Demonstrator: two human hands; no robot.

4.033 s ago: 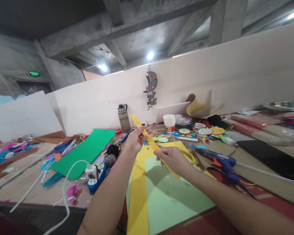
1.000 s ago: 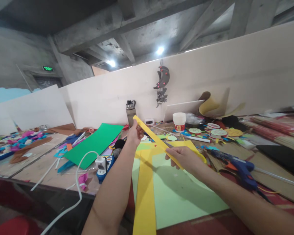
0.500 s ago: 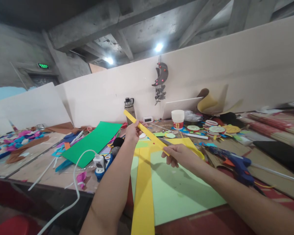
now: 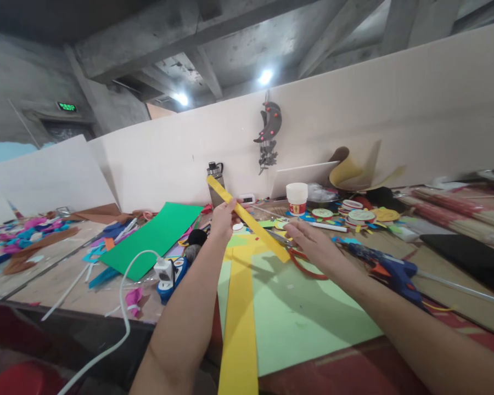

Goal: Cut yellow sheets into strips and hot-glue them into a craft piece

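Observation:
My left hand (image 4: 223,220) is closed around a narrow yellow paper strip (image 4: 251,222), which slants from the bottle down to the right. Just past the strip's near end, my right hand (image 4: 307,238) has its fingers drawn together at the pivot of a pair of scissors (image 4: 308,267). Their red-orange handles show below the hand, and a blade shows partly behind the strip. Under both hands lie a pale green sheet (image 4: 304,323) and a long, wider yellow strip (image 4: 239,329) running toward me.
A green sheet (image 4: 154,238) and a white plug on a blue power strip (image 4: 173,280) lie left. A paper cup (image 4: 297,198) and bottle (image 4: 216,181) stand behind. To the right are a blue glue gun (image 4: 389,271) and a black flat object (image 4: 469,260).
My right hand has let go of the yellow strip's near end and moved slightly up and right to the scissors. The left hand still holds the strip.

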